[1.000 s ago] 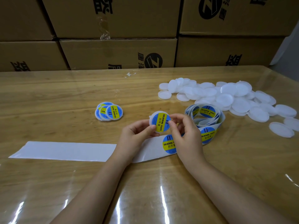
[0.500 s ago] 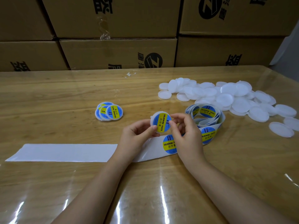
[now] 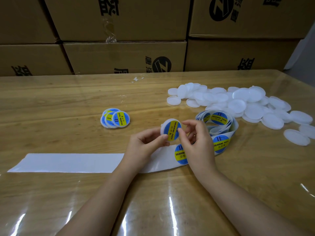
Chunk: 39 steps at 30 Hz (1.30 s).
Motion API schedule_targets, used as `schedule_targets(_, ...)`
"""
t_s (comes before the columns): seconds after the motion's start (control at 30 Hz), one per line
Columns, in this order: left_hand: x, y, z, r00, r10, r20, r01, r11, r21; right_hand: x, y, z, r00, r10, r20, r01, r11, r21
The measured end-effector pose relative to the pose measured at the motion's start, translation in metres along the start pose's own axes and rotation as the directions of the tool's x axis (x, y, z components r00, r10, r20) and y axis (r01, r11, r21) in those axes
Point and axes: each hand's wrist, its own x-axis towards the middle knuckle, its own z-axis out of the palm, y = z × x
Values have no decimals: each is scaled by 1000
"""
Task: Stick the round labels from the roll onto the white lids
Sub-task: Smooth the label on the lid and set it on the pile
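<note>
Stacked brown cardboard boxes (image 3: 122, 57) with black print wall off the far side. In front of them runs a wooden table (image 3: 51, 96) under a glossy clear sheet that catches the light.

A long white backing strip (image 3: 68, 162) lies flat across the near left and passes under both wrists to the label roll (image 3: 219, 123), loosely coiled at right. Behind the roll spreads a pile of white lids (image 3: 254, 111). Left of centre sits a small overlapping heap of labelled lids (image 3: 115, 118).

Held just above the table between the hands is one lid (image 3: 170, 130), its blue label facing the camera. The label's yellow band runs nearly upright, its top leaning right.

The left hand (image 3: 144, 147) pinches the lid's lower left edge. The right hand (image 3: 197, 143), fingers curled, has its thumb on the label's right side and seems to pinch that edge.
</note>
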Motion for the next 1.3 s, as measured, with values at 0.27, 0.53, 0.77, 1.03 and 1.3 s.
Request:
schedule_targets(0.27,2,5,-4,992,-109,-64,100,987,-127,-1,-6,-1,995,-94,12,93,994,62)
schedule_targets(0.53,3,8,-7,985,-162,-54,144,959,-246,-2,-5,-3,989,-145,35,145,989,20)
schedule_targets(0.77,3,7,-7,984,-165,-67,145,959,-243,-2,-7,-3,984,-174,39,174,985,-4)
schedule_targets(1.03,5,5,-8,982,-175,-66,149,946,-288,-3,-9,-3,972,-215,92,217,976,-12)
schedule_targets(1.3,4,4,-7,984,-174,-38,158,951,-264,-5,-13,-3,951,-262,162,266,964,-2)
